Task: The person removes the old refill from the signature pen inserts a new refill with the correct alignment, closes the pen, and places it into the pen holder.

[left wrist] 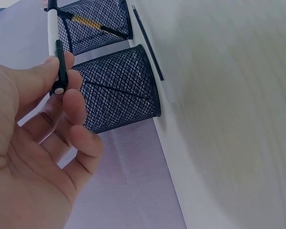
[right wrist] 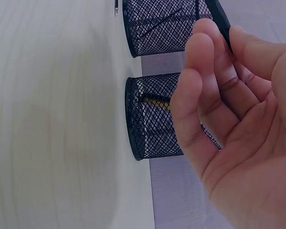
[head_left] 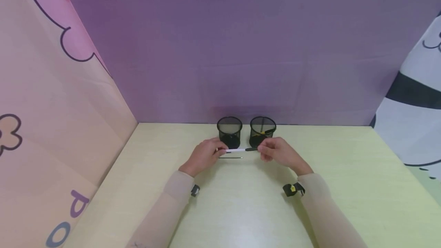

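Note:
A pen [head_left: 236, 150] with a white barrel and black ends is held level between both hands, above the table. My left hand [head_left: 204, 155] pinches its clip end between thumb and fingers; the black clip [left wrist: 60, 62] shows in the left wrist view. At the other end, my right hand [head_left: 280, 154] pinches the black end [right wrist: 221, 21] with thumb and fingertips. A thin dark pen refill [head_left: 231, 157] with a pale metal tip lies on the table, just nearer than the pen.
Behind the hands stand two black mesh pen cups, a left cup [head_left: 229, 133] and a right cup [head_left: 256, 139]. Inside the right one leans a yellow-and-black pen [left wrist: 88, 22]. A purple backdrop [head_left: 255, 56] rises behind the table [head_left: 241, 209].

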{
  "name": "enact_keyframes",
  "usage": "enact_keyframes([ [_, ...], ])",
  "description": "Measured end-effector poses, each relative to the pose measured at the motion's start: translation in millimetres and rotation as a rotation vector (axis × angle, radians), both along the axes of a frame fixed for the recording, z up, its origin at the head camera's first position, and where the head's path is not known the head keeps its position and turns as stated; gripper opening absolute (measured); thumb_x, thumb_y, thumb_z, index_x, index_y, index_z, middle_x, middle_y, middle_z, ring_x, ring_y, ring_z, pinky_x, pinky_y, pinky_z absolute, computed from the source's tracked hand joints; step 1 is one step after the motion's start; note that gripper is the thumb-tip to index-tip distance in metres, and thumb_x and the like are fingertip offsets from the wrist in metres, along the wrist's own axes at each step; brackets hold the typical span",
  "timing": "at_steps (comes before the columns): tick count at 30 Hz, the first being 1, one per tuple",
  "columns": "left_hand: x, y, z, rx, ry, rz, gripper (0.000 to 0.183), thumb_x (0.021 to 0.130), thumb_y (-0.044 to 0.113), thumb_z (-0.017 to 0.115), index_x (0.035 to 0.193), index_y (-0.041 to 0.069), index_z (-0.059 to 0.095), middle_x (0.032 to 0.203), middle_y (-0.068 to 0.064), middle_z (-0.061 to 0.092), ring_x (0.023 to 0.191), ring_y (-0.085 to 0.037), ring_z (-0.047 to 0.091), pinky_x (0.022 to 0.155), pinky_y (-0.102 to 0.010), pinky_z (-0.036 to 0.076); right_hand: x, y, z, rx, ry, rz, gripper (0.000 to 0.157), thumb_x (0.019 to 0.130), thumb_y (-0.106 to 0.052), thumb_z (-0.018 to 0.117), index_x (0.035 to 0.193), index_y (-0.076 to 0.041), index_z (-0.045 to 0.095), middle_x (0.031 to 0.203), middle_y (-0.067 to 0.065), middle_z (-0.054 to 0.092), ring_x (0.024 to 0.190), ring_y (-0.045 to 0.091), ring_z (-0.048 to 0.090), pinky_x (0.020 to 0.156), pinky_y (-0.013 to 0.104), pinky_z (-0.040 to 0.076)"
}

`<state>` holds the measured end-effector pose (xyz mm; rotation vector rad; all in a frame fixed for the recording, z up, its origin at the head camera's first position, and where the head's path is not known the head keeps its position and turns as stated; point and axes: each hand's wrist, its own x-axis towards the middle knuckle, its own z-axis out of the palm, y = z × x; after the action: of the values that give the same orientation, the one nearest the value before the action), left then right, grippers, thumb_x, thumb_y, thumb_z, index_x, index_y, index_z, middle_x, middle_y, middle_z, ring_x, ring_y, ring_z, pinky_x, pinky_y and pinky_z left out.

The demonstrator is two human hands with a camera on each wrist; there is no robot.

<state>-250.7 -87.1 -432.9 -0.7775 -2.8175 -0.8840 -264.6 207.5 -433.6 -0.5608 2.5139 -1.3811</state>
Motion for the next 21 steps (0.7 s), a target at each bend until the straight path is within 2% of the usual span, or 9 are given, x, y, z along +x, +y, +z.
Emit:
enact_keyframes([
  [9,1.1,0.4,-0.7,-0.007,0.019,-0.006,0.018,0.099,0.017,0.068,0.110,0.005,0.077,0.100,-0.004,0.073,0.085,-0.014,0.065,0.079,-0.033,0.055,-1.1,1.9,-2.9,0.000,-0.023,0.010,0.031,0.106,-0.022,0.058,0.102,0.008,0.067,0.078,0.006,0.070,0.071,0.016,0.065,0.071,0.037,0.060],
  [17,1.3,0.6,-0.5,-0.016,0.044,-0.010,0.016,0.099,0.016,0.068,0.108,0.007,0.078,0.100,-0.003,0.072,0.085,-0.013,0.064,0.080,-0.033,0.055,0.6,-0.2,-2.9,0.021,-0.037,0.021,0.037,0.108,-0.025,0.053,0.098,0.009,0.067,0.079,0.008,0.070,0.070,0.016,0.065,0.069,0.033,0.060],
  [21,0.6,0.6,-1.1,-0.014,0.059,-0.020,0.016,0.099,0.017,0.069,0.107,0.007,0.078,0.099,-0.002,0.072,0.084,-0.013,0.063,0.080,-0.034,0.055,1.3,-1.4,-3.4,0.024,-0.055,0.019,0.042,0.109,-0.027,0.050,0.094,0.009,0.066,0.076,0.006,0.069,0.068,0.015,0.065,0.069,0.036,0.061],
])
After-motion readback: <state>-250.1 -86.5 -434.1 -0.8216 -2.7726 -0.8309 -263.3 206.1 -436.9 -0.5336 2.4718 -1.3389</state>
